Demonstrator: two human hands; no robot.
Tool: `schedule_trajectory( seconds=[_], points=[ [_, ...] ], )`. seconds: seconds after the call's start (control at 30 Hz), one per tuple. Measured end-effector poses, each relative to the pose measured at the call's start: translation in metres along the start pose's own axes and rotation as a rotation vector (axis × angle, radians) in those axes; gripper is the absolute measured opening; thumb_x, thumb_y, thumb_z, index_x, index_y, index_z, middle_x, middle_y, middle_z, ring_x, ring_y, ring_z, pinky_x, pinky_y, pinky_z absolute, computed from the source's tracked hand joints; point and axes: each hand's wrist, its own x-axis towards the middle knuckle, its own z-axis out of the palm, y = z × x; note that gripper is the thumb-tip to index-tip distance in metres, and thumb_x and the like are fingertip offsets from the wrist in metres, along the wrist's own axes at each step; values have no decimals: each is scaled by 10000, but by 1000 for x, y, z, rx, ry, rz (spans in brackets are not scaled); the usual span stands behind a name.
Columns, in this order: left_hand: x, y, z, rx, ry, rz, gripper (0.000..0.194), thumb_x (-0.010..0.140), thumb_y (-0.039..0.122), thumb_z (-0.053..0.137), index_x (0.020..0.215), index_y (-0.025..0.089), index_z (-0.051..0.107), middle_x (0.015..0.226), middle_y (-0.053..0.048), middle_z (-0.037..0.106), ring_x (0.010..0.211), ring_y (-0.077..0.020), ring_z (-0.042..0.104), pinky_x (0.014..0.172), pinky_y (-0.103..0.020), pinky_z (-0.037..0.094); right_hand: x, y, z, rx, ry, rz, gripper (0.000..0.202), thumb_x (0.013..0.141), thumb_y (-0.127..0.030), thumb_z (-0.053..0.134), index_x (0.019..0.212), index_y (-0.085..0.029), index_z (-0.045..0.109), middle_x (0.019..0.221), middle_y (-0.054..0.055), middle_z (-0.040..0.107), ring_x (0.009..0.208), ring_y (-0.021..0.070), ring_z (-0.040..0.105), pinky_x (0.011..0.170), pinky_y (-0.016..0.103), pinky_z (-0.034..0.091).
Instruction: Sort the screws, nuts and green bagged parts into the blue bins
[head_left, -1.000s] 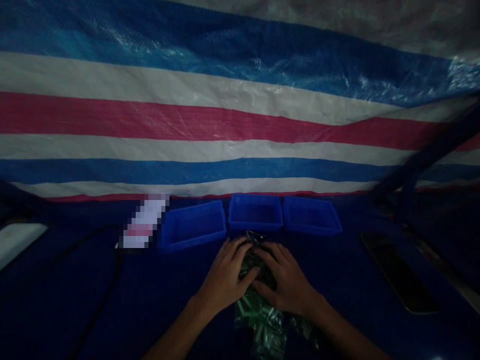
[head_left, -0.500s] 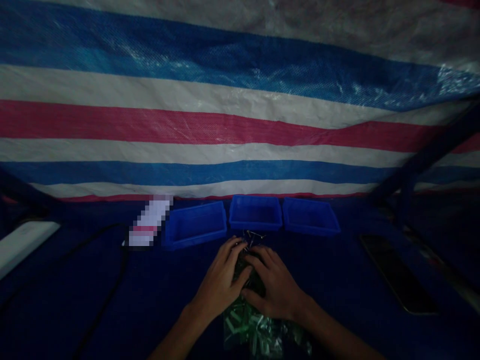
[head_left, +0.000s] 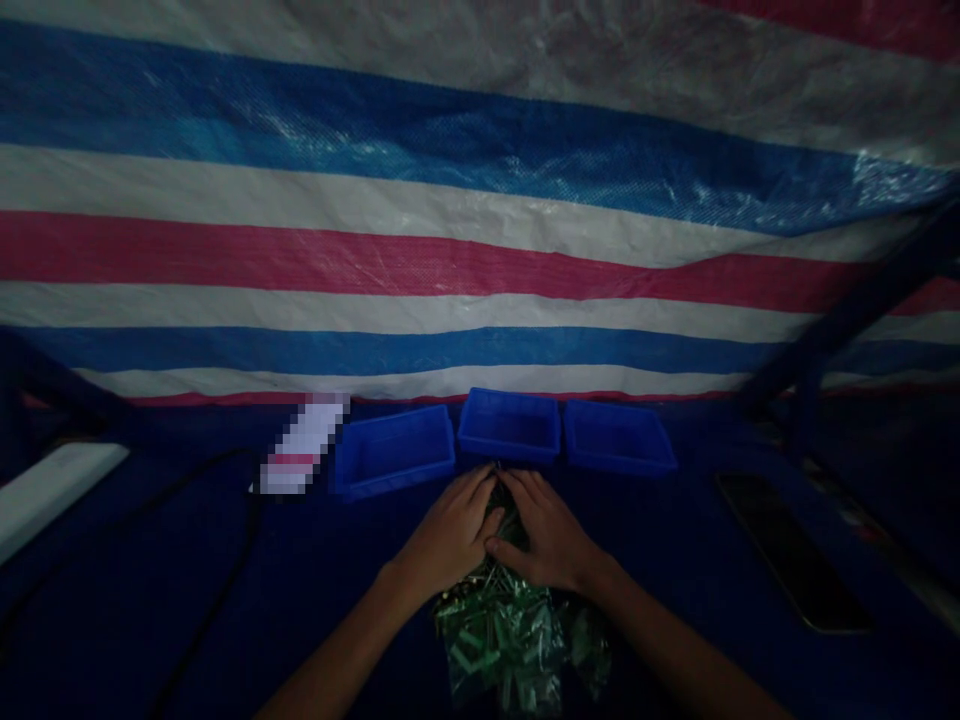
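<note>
left hand (head_left: 452, 532) and right hand (head_left: 547, 525) cup thin bits (head_left: 493, 576); i can't tell if either grips. spreading apart could scatter them.

Trays (head_left: 510, 428) behind pile (head_left: 496, 605); phone (head_left: 795, 555) at right.

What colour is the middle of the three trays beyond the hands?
The middle tray is blue, best seen in the head view.

Dim, darker below; glare on sheeting (head_left: 450, 265)
</note>
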Motion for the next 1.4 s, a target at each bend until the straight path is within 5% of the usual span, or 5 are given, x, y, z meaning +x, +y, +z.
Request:
schedule_trajectory(
  seconds=[0.4, 0.77, 1.0, 1.13, 1.4],
  points=[
    [-28, 14, -1, -124, -24, -57, 251, 903, 263, 397, 1120, 190, 503, 1112, -85, 551, 1067, -205, 509, 945, -395, 437, -14, -9, -2, 130, -28, -58, 648, 744, -425, 576, 1290, -142, 370, 1098, 115, 512, 1018, 244, 458, 921, 440, 389],
    [-30, 11, -6, -184, 179, 21, 287, 904, 207, 411, 1180, 231, 484, 1180, -46, 546, 1110, -155, 504, 964, -315, 426, -16, -3, -1, 179, 87, -67, 459, 843, -329, 491, 1267, -178, 403, 1134, 102, 497, 1044, 204, 469, 906, 376, 435],
    [-31, -12, -35, 119, 622, -25, 249, 866, 221, 474, 1104, 201, 543, 1178, -80, 533, 1146, -218, 471, 998, -405, 371, -11, 11, -8, -161, 480, -47, 371, 835, -315, 499, 1178, -172, 502, 1116, 121, 509, 1073, 236, 465, 925, 412, 413],
    [-22, -37, -33, 299, 554, -119, 271, 855, 291, 482, 1097, 189, 548, 1098, -88, 590, 1121, -254, 486, 1038, -506, 260, 7, 31, -18, -431, 623, 112, 523, 814, -385, 517, 1278, -153, 446, 1272, 172, 425, 1191, 311, 378, 970, 495, 341],
    [-11, -57, -25, 382, 527, -131, 198, 862, 267, 452, 979, 220, 605, 942, -39, 649, 973, -214, 556, 1035, -472, 229, 13, 67, -13, -456, 525, 83, 276, 839, -331, 498, 1038, -190, 629, 1242, 128, 508, 1210, 270, 413, 948, 435, 388]
  ],
)
